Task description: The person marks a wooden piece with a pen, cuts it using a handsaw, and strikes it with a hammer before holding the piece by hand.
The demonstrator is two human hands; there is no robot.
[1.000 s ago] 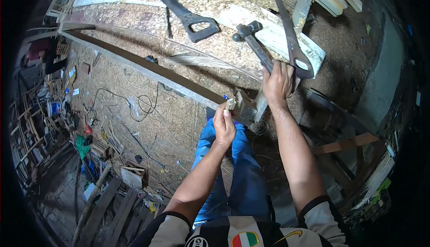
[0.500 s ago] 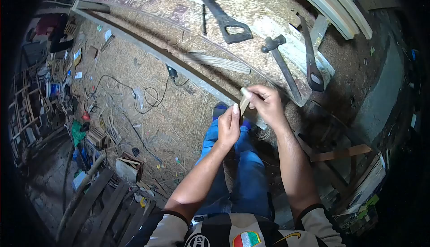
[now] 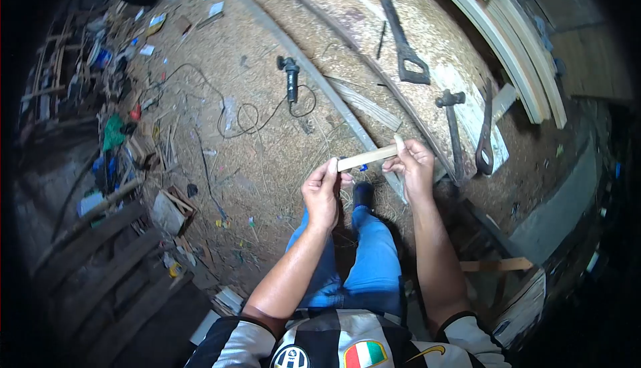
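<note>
A short pale strip of wood [image 3: 366, 158] spans the gap between my two hands, tilted slightly up to the right. My left hand [image 3: 323, 193] pinches its left end between thumb and fingers. At the other end, my right hand [image 3: 412, 166] has the strip between thumb and fingertips. Beyond my hands, a long narrow board edge [image 3: 334, 101] runs diagonally, with a loose wood piece [image 3: 366, 104] beside it. A hammer [image 3: 454, 128] lies to the right of my right hand.
A handsaw [image 3: 404, 51] and another saw [image 3: 486, 131] lie on the sawdust-covered workbench [image 3: 434, 28]. Curved wooden pieces [image 3: 507, 34] stand at the upper right. A corded angle grinder [image 3: 291, 78] rests on the littered floor, and slatted wood [image 3: 113, 254] is at lower left.
The wood strip has turned from pointing away from me to lying nearly crosswise, and my hands have moved apart. My view has shifted left, bringing the whole grinder into sight.
</note>
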